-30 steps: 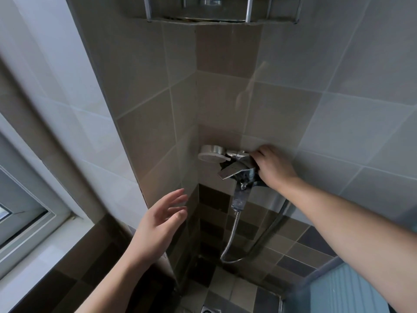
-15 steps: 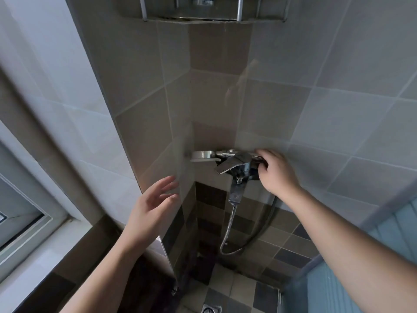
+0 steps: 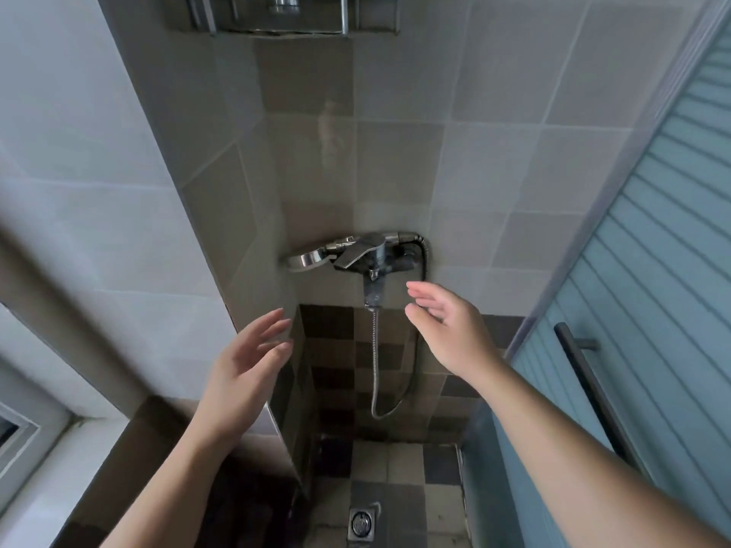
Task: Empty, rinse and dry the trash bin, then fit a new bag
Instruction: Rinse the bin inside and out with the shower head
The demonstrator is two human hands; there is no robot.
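A chrome shower mixer tap (image 3: 366,257) is fixed to the tiled corner wall, with a hand shower head (image 3: 306,259) lying across its top and pointing left. A metal hose (image 3: 375,365) loops down from the tap. My right hand (image 3: 449,326) hangs in the air just below and right of the tap, fingers straight, holding nothing. My left hand (image 3: 245,365) hovers lower left beside the wall edge, fingers relaxed and empty. No trash bin or bag is in view.
A floor drain (image 3: 360,522) sits in the checkered shower floor. A frosted glass door with a dark bar handle (image 3: 589,389) stands at the right. A metal rack (image 3: 285,17) hangs high on the wall. A window frame (image 3: 23,433) is at the lower left.
My right hand has let go of the tap and drawn back below it, fingers straightened. The view has pulled back and tilted down, showing the floor drain and the glass door.
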